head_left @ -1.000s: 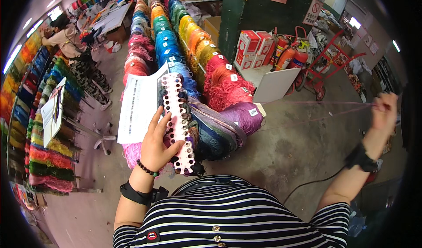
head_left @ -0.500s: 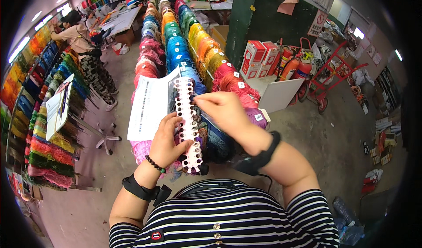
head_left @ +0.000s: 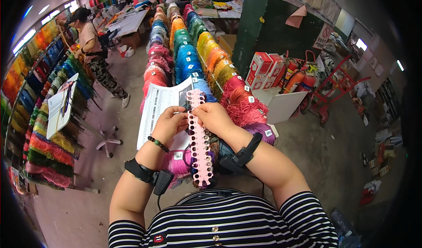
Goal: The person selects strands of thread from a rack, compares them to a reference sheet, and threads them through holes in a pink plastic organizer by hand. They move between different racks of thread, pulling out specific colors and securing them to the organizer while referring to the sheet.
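Note:
A long pink card (head_left: 200, 147) with two rows of round holes stands upright in front of me, with yarn samples tied in its lower holes. My left hand (head_left: 169, 124) grips its left edge near the top, together with a white printed sheet (head_left: 157, 108) behind it. My right hand (head_left: 214, 117) pinches the card's upper right edge. Both wrists wear black bands. Whether a thread is between my right fingers cannot be seen.
A long rack of coloured yarn hanks (head_left: 184, 54) runs away ahead of me. More hanks hang on the left wall rack (head_left: 39, 129), with a clipboard (head_left: 61, 105). A person (head_left: 94, 50) stands at the left. Red extinguishers (head_left: 296, 79), boxes and a red trolley (head_left: 334, 92) stand right.
My right hand, stretched far out to the right a second ago, has come back to the top of the pink card. The card and sheet stay in my left hand.

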`<state>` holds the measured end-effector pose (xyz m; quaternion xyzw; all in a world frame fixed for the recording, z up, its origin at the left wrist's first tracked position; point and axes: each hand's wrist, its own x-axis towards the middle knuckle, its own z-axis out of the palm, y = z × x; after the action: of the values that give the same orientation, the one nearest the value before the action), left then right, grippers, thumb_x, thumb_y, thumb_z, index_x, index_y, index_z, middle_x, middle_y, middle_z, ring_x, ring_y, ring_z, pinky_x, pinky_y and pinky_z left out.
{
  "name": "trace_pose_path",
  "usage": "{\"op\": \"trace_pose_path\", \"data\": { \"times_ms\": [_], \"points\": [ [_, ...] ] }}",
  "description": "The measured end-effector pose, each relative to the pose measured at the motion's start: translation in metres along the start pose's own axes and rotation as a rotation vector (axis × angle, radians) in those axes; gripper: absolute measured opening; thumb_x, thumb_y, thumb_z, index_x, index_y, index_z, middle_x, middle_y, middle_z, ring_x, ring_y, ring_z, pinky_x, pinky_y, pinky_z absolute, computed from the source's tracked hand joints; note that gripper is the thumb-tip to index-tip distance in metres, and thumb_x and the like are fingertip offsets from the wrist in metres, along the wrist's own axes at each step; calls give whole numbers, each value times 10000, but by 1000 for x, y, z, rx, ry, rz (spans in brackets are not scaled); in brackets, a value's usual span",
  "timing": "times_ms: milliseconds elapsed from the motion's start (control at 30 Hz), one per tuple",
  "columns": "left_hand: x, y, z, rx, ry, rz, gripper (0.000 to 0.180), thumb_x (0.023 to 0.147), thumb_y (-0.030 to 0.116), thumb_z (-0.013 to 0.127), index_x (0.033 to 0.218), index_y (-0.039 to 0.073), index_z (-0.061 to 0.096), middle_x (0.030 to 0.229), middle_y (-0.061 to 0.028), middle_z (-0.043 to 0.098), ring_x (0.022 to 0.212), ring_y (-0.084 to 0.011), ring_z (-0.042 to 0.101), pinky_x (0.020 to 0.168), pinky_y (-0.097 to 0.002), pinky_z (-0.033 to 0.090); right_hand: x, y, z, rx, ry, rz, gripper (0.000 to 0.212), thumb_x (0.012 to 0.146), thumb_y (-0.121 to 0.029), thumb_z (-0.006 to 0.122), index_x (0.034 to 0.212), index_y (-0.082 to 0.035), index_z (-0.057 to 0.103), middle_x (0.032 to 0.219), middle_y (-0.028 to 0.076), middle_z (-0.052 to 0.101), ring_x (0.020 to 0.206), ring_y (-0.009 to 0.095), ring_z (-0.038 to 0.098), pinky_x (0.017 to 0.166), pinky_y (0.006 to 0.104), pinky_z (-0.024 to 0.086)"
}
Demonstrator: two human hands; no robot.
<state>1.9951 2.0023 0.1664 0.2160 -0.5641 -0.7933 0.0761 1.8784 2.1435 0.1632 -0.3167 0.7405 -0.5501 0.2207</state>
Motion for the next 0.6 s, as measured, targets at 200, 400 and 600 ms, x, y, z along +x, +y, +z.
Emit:
{"op": "trace_pose_path", "data": {
  "times_ms": [200, 400, 600],
  "points": [
    [7, 3, 4, -2, 44, 106, 330, 890, 15, 598, 1185, 31, 450, 910, -72, 638, 773, -145, 644, 650, -239, 528, 6, -6, -4, -3, -45, 80, 201, 922, -165, 570, 863, 0, 666, 634, 19, 608, 495, 95, 537, 465, 246, 427],
    [11, 1, 5, 10, -8, 164, 367, 871, -11, 618, 1188, 59, 448, 853, -44, 638, 706, -111, 624, 587, -193, 479, 11, -20, -10, -177, -84, 49, 252, 858, -205, 554, 783, 3, 675, 642, 139, 647, 574, 255, 633, 581, 390, 500],
    [21, -1, 0, 68, -44, 214, 404, 838, -44, 611, 1196, -11, 427, 782, -53, 618, 629, -104, 588, 553, -214, 478, 9, -36, -3, -590, 23, -205, 257, 841, -199, 521, 771, 9, 656, 777, 234, 640, 738, 434, 618, 707, 502, 497]
  ]
}}
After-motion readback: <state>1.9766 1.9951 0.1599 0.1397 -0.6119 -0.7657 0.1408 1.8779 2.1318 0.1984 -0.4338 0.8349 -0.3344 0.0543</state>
